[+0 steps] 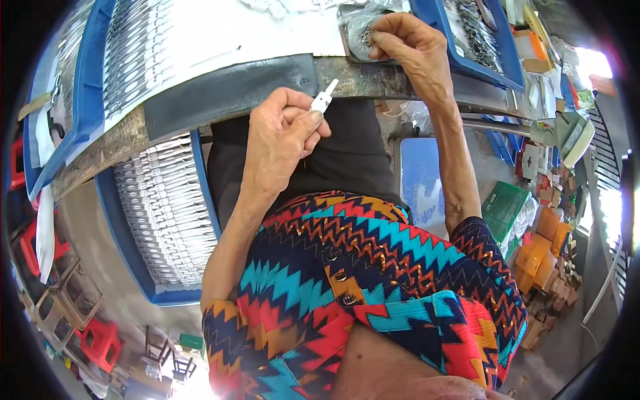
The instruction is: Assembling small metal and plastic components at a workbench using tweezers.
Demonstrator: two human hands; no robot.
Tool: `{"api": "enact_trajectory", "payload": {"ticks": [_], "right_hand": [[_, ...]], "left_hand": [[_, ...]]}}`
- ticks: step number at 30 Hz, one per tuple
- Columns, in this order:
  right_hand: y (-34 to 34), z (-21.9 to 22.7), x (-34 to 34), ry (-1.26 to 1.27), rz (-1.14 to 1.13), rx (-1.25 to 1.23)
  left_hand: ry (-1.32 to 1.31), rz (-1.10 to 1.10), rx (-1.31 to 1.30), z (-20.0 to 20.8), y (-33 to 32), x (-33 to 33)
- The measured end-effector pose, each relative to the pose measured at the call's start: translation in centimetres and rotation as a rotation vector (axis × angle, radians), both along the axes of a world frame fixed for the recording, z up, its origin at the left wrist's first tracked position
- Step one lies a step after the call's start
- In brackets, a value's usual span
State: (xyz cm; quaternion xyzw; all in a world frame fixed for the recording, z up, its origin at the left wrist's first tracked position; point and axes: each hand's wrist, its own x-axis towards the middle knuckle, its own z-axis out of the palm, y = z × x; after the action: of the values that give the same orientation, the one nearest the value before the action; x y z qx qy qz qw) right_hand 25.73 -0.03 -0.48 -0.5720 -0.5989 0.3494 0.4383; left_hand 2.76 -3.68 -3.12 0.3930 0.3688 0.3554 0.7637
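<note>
My left hand (281,133) is closed around a small white plastic part (321,101) with a narrow tip pointing up and right, just off the table's front edge. My right hand (417,53) is at a small container lined with clear plastic (357,33), which holds tiny dark metal pieces. Its thumb and forefinger are pinched together over the right side of this container. Whatever is between those fingertips is too small to make out.
A blue tray of white and metal parts (87,100) stands on the table's left, another blue tray (490,72) on its right. Below the table edge is a third blue tray (157,293) of similar parts. Red stools (100,343) and boxes (540,260) stand around the floor.
</note>
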Motion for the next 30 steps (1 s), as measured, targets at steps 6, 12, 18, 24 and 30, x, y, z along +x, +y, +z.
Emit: {"api": "enact_trajectory", "payload": {"ticks": [6,12,18,24,30], "right_hand": [[-1.3,0.7,-1.4,0.068,0.037,-0.011],[-4.3,0.6,-5.1,0.192,0.076,-0.137],[-6.2,-2.5,-7.1,0.236,0.029,0.059],[-6.8,-3.4,-7.9,0.397,-0.034,0.032],[-7.0,-3.8,-8.0,0.455,-0.041,0.036]], "left_hand": [[0.003,0.016,0.014,-0.2,-0.1,-0.3],[0.039,0.052,0.026,0.2,-0.4,-0.3],[0.078,0.067,0.065,0.2,-0.7,0.0],[0.136,0.09,0.112,0.3,-1.2,0.4],[0.248,0.08,0.23,0.4,-1.6,0.4]]}}
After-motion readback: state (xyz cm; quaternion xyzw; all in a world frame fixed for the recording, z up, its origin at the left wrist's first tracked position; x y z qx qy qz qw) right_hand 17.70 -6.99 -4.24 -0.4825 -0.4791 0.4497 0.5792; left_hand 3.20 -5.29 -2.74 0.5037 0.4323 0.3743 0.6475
